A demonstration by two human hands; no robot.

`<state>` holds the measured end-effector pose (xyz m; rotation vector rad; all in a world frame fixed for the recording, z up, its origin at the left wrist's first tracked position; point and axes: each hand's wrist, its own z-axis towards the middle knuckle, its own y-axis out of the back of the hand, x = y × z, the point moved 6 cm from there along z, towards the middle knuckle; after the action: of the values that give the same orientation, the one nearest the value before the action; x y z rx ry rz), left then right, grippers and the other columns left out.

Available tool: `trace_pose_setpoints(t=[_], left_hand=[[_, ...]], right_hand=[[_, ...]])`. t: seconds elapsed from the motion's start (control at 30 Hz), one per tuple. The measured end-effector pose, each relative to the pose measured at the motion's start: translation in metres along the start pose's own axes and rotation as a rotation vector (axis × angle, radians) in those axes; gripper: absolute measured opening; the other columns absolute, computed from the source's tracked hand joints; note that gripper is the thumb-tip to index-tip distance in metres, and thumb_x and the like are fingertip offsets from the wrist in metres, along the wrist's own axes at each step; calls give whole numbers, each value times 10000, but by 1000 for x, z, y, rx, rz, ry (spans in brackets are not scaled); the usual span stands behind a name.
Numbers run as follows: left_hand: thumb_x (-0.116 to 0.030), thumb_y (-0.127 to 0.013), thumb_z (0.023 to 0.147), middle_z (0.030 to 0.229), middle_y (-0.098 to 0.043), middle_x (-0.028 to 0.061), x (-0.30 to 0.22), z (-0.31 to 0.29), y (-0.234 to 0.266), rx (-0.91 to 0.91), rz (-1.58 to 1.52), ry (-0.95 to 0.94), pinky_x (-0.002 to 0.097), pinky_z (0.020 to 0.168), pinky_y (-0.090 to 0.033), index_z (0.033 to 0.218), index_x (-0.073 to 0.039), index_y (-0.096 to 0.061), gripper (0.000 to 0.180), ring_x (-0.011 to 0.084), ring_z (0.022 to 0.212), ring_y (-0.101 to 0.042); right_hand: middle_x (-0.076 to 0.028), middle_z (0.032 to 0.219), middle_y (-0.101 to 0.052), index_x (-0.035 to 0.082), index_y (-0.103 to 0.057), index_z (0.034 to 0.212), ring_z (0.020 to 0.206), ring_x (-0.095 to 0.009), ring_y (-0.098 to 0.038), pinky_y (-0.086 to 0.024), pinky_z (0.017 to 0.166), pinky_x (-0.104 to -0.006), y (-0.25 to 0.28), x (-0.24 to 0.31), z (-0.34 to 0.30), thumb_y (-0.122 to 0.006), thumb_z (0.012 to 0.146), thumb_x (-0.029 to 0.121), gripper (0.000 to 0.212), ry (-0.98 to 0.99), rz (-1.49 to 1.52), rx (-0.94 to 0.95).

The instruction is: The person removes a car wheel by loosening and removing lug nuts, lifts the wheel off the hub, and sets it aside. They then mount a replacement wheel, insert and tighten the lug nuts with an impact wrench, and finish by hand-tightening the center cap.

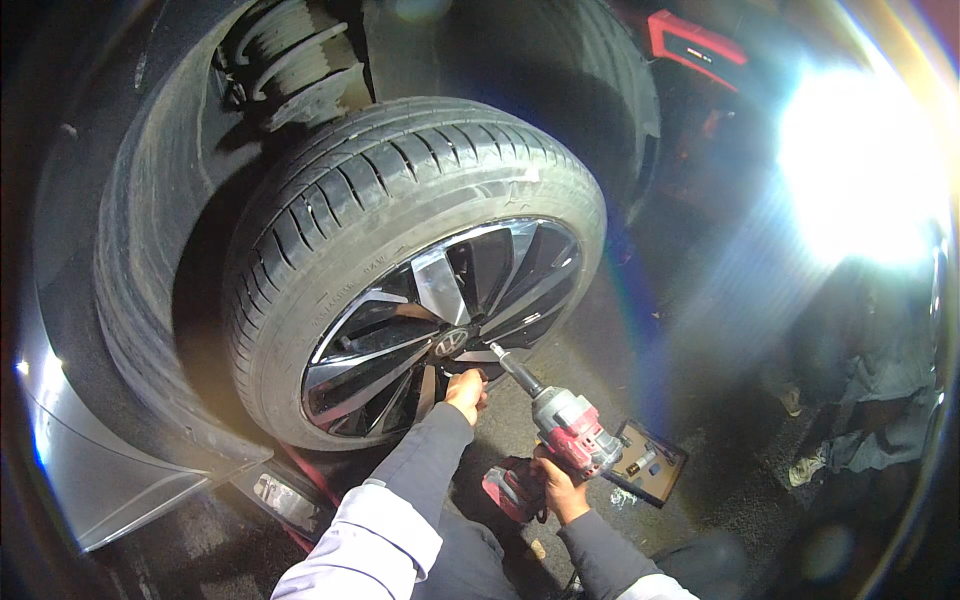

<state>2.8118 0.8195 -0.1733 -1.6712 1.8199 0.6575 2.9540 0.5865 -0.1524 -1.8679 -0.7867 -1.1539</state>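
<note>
A car wheel [437, 283] with a black and silver alloy rim stands upright in the wheel arch. My left hand [467, 392] is closed just below its centre cap [451, 342], the fingertips close to the hub. What the fingers hold, if anything, is too small to make out. My right hand [562, 490] grips the handle of a red and grey cordless impact wrench [575, 425]. A long socket on the wrench points up at the hub, its tip [497, 350] right beside the centre cap.
A shallow tray [657, 487] with small parts lies on the ground right of the wrench. Above the tyre, a coil spring [290, 60] shows inside the arch. A red object [695, 45] is at the upper right. A bright lamp [865, 165] glares at the right, with crumpled cloth [880, 430] below.
</note>
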Motion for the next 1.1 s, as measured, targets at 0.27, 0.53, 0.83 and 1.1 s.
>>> trace_pose_setpoints(t=[0.27, 0.53, 0.83, 1.1], left_hand=[[-166, -565, 871, 742, -560, 52, 1, 1, 0, 13, -100, -1, 381, 586, -477, 855, -74, -610, 104, 202, 613, -553], [-265, -572, 902, 771, -605, 28, 6, 3, 3, 107, -96, 53, 384, 622, -468, 864, -113, -641, 171, 197, 691, -578], [-355, -549, 929, 828, -684, -6, 8, 5, 5, 206, -102, 65, 420, 789, -393, 968, -203, -677, 202, 194, 790, -614], [-330, -483, 984, 942, -728, 30, 7, 5, 10, 188, -176, 37, 462, 925, -387, 1050, -177, -676, 256, 221, 905, -641]], right_hand=[[-20, 818, -693, 29, -733, 1028, 748, -138, -663, -534, 684, -321, -17, -8, 24, -715, 917, 76, 121, 133, -185, -24], [-29, 830, -693, 28, -706, 1010, 722, -141, -658, -528, 646, -307, -38, -2, 31, -732, 896, 43, 118, 99, -87, 2], [-47, 927, -738, 38, -722, 1071, 846, -182, -704, -559, 766, -355, -54, -12, 40, -803, 872, 125, 232, 198, -137, -27], [-10, 807, -659, 36, -685, 982, 705, -130, -629, -515, 631, -324, -78, -23, 49, -733, 934, 112, 102, 408, -257, -16]])
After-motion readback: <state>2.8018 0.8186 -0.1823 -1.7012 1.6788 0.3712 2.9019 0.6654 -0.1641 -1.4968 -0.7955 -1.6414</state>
